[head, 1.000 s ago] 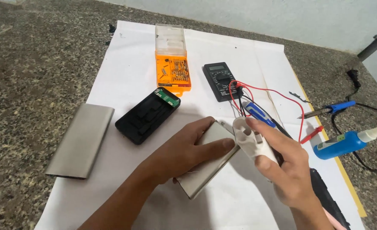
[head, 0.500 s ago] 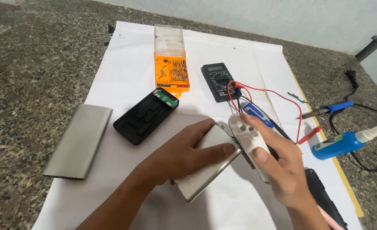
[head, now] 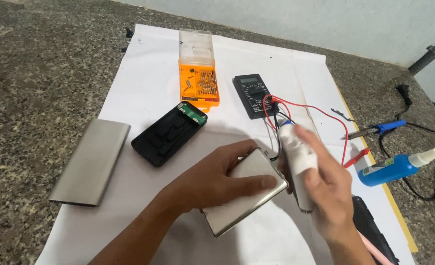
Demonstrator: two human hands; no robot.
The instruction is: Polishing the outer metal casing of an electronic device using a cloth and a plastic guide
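Observation:
My left hand (head: 212,181) lies flat on a silver metal power bank shell (head: 242,196), pressing it onto the white paper sheet (head: 153,73). Fingers spread across its top, thumb at its right edge. My right hand (head: 325,191) grips a white oblong part (head: 298,159), upright and slightly blurred, just off the shell's right end. Behind the white part, red and black probe leads (head: 325,118) run back to a black multimeter (head: 252,95).
A black power bank body (head: 168,133) and a second silver shell (head: 90,161) lie to the left. An orange bit case (head: 198,81) with clear lid sits at the back. A soldering iron (head: 374,130), blue spray bottle (head: 399,167) and a black object (head: 372,230) are at right.
My right hand has lifted the white part from across the shell's end and turned it upright, moving right. The left hand slid further over the silver shell.

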